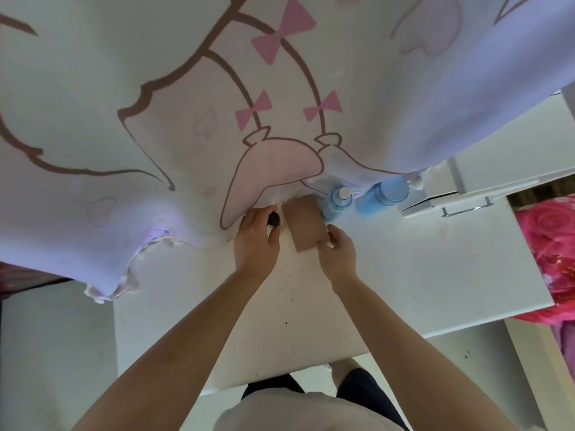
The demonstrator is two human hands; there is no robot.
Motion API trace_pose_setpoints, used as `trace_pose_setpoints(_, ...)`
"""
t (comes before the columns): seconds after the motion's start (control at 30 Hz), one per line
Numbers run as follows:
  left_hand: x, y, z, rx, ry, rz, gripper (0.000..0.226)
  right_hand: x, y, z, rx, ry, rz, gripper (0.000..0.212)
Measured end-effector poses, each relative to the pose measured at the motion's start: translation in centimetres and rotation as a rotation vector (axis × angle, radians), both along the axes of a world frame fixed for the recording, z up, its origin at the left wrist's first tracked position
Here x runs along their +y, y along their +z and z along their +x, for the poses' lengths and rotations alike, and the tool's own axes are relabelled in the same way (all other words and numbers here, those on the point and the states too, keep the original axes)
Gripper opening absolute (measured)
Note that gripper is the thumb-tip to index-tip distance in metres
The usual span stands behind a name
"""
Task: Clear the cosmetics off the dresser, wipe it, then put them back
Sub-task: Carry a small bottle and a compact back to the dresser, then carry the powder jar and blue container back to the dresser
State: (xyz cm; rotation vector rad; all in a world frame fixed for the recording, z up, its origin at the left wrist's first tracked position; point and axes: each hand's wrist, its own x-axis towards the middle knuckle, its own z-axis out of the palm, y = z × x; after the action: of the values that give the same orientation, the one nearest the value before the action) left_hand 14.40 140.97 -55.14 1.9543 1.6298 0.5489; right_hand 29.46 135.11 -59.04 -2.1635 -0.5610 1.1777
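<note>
On the white dresser top [420, 275], my left hand [256, 236] grips a small dark round item [274, 219] at the hem of the hanging cloth. My right hand [337, 248] pinches the near corner of a flat brown box [306, 223] that lies on the dresser. Just right of the box stand a light blue bottle with a white cap [337, 202] and a larger blue bottle [384, 194], both close to the cloth's edge.
A large white cloth with pink bows and brown outlines [217, 104] hangs over the back of the dresser. A white drawer unit with a metal handle [466, 200] sits at the right. A pink floral fabric [550, 253] lies beyond the right edge.
</note>
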Motion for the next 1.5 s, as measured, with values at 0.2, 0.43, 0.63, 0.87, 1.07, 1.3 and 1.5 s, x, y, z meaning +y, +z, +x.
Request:
trace_pose_setpoints(0.2, 0.4, -0.3, -0.4, 0.128, -0.084, -0.112, 0.05, -0.8, 1.2, 0.6, -0.027, 0.085, -0.023, 0.051)
trace_pose_setpoints(0.43, -3.5, 7.1, -2.2, 0.106, -0.086, 0.16, 0.038, -2.3, 7.4, 2.3, -0.279, 0.267, 0.273, 0.025)
trace_pose_setpoints(0.63, -8.9, 15.2, -6.6, 0.216, 0.207, 0.509, 0.047, 0.4, 14.6, -0.2, -0.463, 0.625, 0.713, 0.031)
trace_pose_setpoints(0.87, -20.8, 21.5, -14.5, 0.534, 0.709, 0.56, 0.057, -0.9, 21.4, -10.8, -0.446, 1.082, 1.23, 0.061)
trace_pose_setpoints(1.07, -35.3, 25.8, -23.5, 0.727, 1.051, 0.585, 0.056, -8.5, 26.3, -23.8, -0.259, 1.295, 1.457, 0.065)
trace_pose_setpoints(1.3, -54.8, 27.9, -33.4, 0.781, 1.417, 0.626, 0.058, -22.6, 29.6, -41.5, -0.136, 1.506, 1.676, 0.068)
trace_pose_setpoints(1.5, -67.1, 28.4, -41.6, 0.833, 1.532, 0.563, 0.057, -36.0, 30.6, -55.7, 0.051, 1.621, 1.714, 0.07)
